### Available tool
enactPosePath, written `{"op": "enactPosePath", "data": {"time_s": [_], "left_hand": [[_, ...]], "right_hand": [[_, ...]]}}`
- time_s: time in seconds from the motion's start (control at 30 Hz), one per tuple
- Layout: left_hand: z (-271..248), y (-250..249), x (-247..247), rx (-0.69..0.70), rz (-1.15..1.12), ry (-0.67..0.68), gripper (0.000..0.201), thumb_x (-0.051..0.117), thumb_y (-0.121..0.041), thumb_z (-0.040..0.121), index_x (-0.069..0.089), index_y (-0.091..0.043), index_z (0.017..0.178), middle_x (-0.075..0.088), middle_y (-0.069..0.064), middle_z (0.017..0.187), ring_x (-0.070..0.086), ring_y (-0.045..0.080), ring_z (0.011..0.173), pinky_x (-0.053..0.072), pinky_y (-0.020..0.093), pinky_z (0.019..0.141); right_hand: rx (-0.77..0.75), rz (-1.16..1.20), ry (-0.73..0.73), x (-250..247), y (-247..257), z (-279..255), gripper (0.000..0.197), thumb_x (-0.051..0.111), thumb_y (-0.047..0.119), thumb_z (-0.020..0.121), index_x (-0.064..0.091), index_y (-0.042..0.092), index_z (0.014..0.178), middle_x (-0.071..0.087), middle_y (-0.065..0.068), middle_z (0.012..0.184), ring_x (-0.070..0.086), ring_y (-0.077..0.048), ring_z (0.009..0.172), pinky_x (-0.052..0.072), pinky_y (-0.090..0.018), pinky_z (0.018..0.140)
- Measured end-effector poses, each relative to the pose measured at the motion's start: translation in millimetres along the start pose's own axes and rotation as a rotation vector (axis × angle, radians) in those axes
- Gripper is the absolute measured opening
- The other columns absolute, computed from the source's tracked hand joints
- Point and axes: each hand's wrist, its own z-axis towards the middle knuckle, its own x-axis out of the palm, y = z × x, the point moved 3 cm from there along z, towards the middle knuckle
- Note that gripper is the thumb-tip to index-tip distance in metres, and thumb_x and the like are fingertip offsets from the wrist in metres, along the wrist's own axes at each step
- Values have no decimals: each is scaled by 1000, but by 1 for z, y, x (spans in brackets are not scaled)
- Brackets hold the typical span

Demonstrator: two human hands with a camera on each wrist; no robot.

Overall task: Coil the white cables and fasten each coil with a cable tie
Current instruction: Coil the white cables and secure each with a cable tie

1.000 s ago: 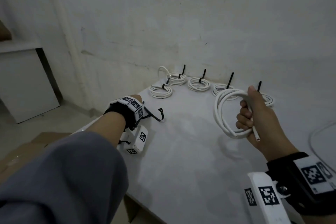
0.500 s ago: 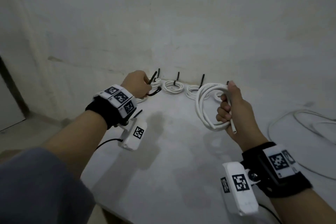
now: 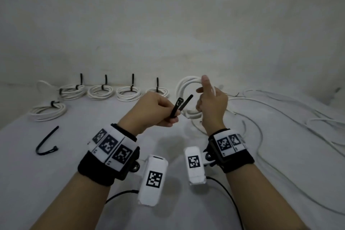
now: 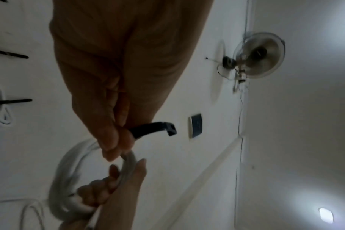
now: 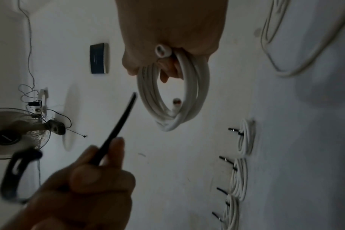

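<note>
My right hand (image 3: 205, 97) grips a white cable coil (image 3: 183, 85) and holds it upright above the table, its loops passing through my curled fingers (image 5: 167, 68). My left hand (image 3: 170, 115) pinches a black cable tie (image 3: 179, 106), folded so that both ends point up toward the coil, a short gap to its left. In the left wrist view the tie's head (image 4: 170, 128) sticks out past my fingertips, above the coil (image 4: 69, 175). In the right wrist view the tie's tail (image 5: 120, 126) points at the coil (image 5: 173, 96).
Several tied white coils (image 3: 100, 92) lie in a row along the back wall, with one more (image 3: 47, 111) at the front left. A spare black tie (image 3: 46, 141) lies on the white table (image 3: 56, 183). Loose white cables (image 3: 280, 115) sprawl over the right side.
My left hand has come in from the left with a black tie and now sits beside the coil. My right hand has kept hold of the coil. The view has swung right.
</note>
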Motion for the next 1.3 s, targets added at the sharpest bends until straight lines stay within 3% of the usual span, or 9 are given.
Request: {"op": "enactPosePath", "data": {"time_s": [0.2, 0.33, 0.47, 0.53, 0.77, 0.93, 1.03, 1.2, 1.3], "left_hand": [[15, -5, 16, 147, -121, -214, 19, 62, 2, 86, 69, -5, 69, 64, 7, 57, 62, 9, 48, 53, 19, 52], [18, -1, 19, 213, -140, -263, 19, 61, 2, 86, 69, -7, 71, 65, 7, 56, 62, 10, 49, 56, 24, 56], [20, 3, 20, 214, -120, -248, 18, 61, 4, 86, 68, -5, 72, 65, 10, 60, 63, 10, 50, 56, 23, 56], [21, 5, 20, 202, -137, -247, 15, 62, 4, 85, 66, -5, 74, 66, 12, 64, 64, 13, 51, 57, 24, 56], [12, 2, 13, 342, -94, -69, 16, 53, -1, 92, 64, -10, 99, 68, 3, 106, 71, 17, 88, 55, 24, 83], [11, -3, 6, 441, 53, -116, 13, 67, -3, 84, 62, -10, 74, 72, 4, 88, 70, 19, 85, 53, 19, 77], [17, -2, 4, 480, 93, -167, 13, 70, 1, 80, 63, -4, 71, 71, 1, 82, 71, 17, 79, 54, 24, 76], [17, -4, -3, 575, 222, -334, 19, 77, -10, 74, 67, -26, 70, 66, -10, 70, 57, 1, 56, 44, 14, 59], [16, -3, -9, 649, 261, -445, 13, 80, -13, 71, 67, -17, 74, 56, -8, 71, 47, -4, 59, 35, 9, 59]], "right_hand": [[-81, -68, 114, 3, -5, 1, 59, 66, 61, 69, 56, 4, 61, 42, -6, 46, 39, -20, 46, 32, -25, 46], [1, -49, 187, 6, -7, -1, 52, 68, 45, 82, 61, -6, 75, 38, -8, 46, 36, -17, 39, 29, -21, 41], [91, 7, 297, 7, -7, -2, 32, 64, 33, 88, 64, 12, 64, 29, 2, 43, 27, -13, 39, 22, -21, 41], [80, 3, 308, 7, -7, -1, 41, 63, 29, 89, 58, 27, 48, 28, 1, 45, 25, -13, 41, 21, -22, 41], [42, -36, 176, 2, -13, 5, 22, 68, 27, 85, 67, 19, 65, 40, 13, 41, 31, -11, 43, 29, -22, 43], [55, 15, 199, 5, -10, 0, 23, 66, 28, 87, 66, 17, 66, 37, 6, 41, 30, -13, 40, 26, -20, 40], [120, 57, 296, 11, -7, -7, 27, 63, 28, 89, 66, 18, 64, 30, 3, 41, 27, -13, 38, 22, -22, 42], [162, 72, 430, 18, -5, -15, 25, 59, 24, 92, 66, 18, 68, 28, 5, 42, 24, -12, 38, 20, -21, 41], [135, 49, 453, 19, -7, -16, 18, 58, 21, 92, 72, 10, 89, 28, 7, 41, 24, -11, 38, 21, -21, 41]]}}
